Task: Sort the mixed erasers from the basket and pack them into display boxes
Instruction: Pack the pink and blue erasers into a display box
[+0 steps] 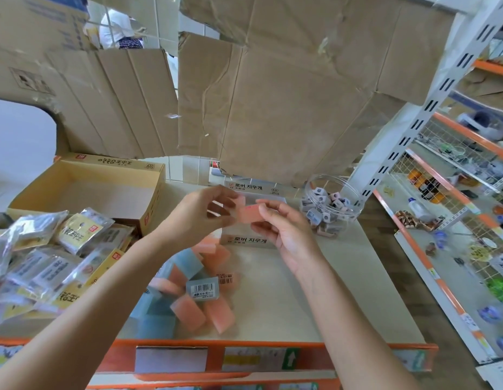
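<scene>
Scene: a person stands at a pale worktop (315,291) in a shop, seen from above through a head camera.
Left hand (199,212): fingers curled, pinching the left end of a pink eraser (246,213).
Right hand (284,229): thumb and fingertips pinch the eraser's right end, so both hands hold it level.
Where the eraser is: in the air, just above a grey display box (248,240) printed with Korean text, probably lined up to go in flat.
Box contents: hidden by the hands, so how full it is cannot be told.
Unsorted pile (188,291): pink and blue-grey erasers lie loose on the worktop near the person, within easy reach; one grey eraser (202,288) shows a barcode.
Basket: none can be made out.
Other things: a clear jar (329,204) of small pieces to the right, an open yellow carton (90,192) and plastic packets (47,249) to the left.
Progress: seemingly early, as many erasers are not yet packed.
</scene>
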Demonstrator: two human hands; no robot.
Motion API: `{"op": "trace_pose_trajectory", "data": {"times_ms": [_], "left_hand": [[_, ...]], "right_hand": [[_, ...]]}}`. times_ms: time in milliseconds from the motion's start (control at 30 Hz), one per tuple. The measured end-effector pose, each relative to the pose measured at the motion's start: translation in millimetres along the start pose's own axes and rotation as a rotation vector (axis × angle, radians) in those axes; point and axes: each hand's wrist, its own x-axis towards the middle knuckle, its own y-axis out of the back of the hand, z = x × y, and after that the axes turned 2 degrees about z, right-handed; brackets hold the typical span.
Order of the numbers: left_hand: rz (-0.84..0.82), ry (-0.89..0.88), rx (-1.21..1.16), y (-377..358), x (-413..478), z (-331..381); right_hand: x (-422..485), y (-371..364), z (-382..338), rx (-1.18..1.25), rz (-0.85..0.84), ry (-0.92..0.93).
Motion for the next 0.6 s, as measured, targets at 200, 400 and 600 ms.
{"op": "trace_pose_trajectory", "data": {"times_ms": [200,400,600], "left_hand": [[0.109,0.283,0.348,5.1,19.7,-24.3],[-0.019,0.338,0.327,-3.9,29.6,-27.2],[-0.067,0.317,0.338,-6.1,30.3,-29.2]], "right_hand": [[38.2,-9.9,8.3,-0.529,0.082,0.043],[61.7,-14.9,21.5,-0.912,0.180,0.065],[67.5,-7.3,18.9,-1.098,0.122,0.054]]}}
